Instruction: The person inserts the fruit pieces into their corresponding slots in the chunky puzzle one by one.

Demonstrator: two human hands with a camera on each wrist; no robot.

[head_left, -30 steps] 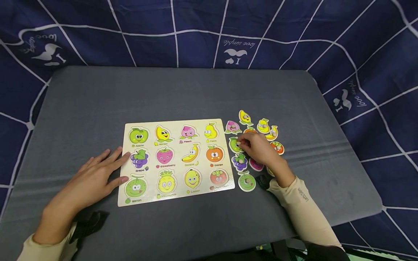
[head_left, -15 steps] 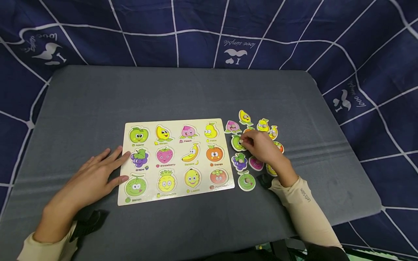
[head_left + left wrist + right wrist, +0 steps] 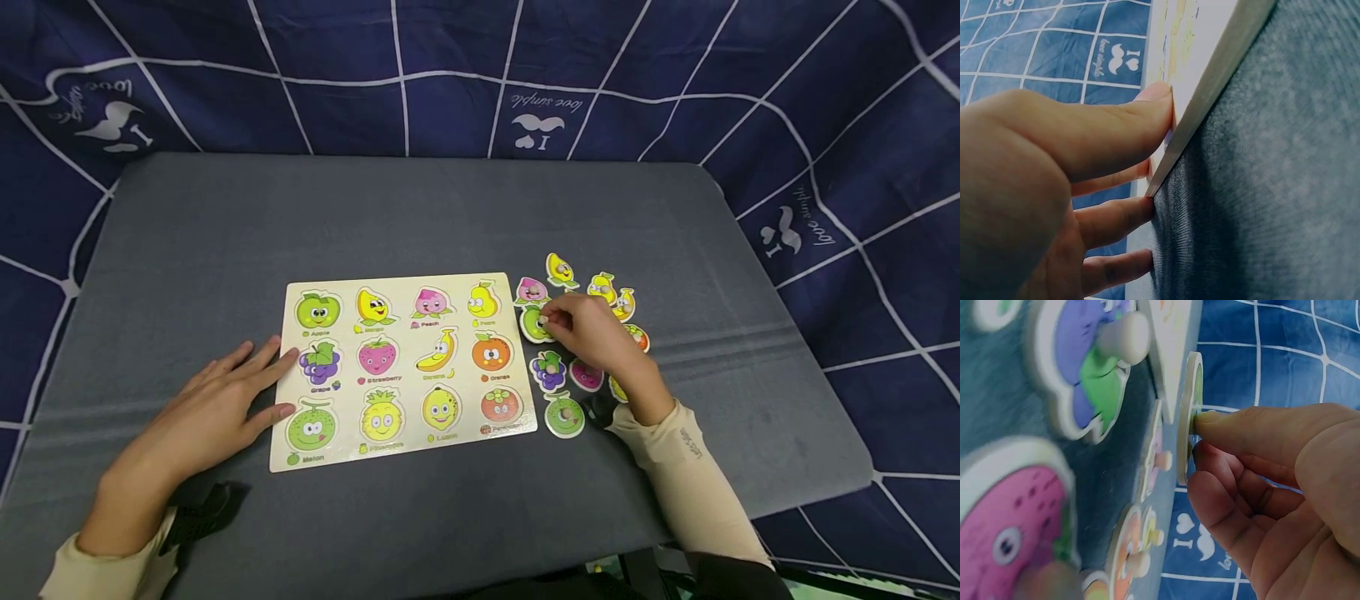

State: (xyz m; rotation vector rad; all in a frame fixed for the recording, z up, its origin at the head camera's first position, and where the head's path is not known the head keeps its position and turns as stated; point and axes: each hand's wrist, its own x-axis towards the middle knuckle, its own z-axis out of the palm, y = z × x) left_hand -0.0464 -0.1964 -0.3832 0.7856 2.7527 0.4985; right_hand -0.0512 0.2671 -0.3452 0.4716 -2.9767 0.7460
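A cream fruit puzzle board (image 3: 408,333) with printed fruit shapes lies flat on the grey table. My left hand (image 3: 217,417) rests at its left edge, fingers spread, the thumb on the board's surface; in the left wrist view the thumb (image 3: 1129,128) lies along the thin edge (image 3: 1200,100). Beyond the right edge, my right hand (image 3: 596,333) pinches the knob of a green apple puzzle piece (image 3: 531,323). The right wrist view shows this apple piece (image 3: 1189,425) edge-on, raised off the tabletop, the thumb and fingers at its knob.
Around my right hand lie several knobbed pieces: grape (image 3: 549,372), strawberry (image 3: 587,377), melon (image 3: 564,415), peach (image 3: 532,291), mango (image 3: 559,270), pear (image 3: 602,288) and banana (image 3: 625,304). A dark blue gridded cloth (image 3: 450,108) hangs behind the table (image 3: 420,212).
My right hand has lifted the apple piece, shifting it first slightly right, then left and away toward the peach piece. My left hand and the board stay put.
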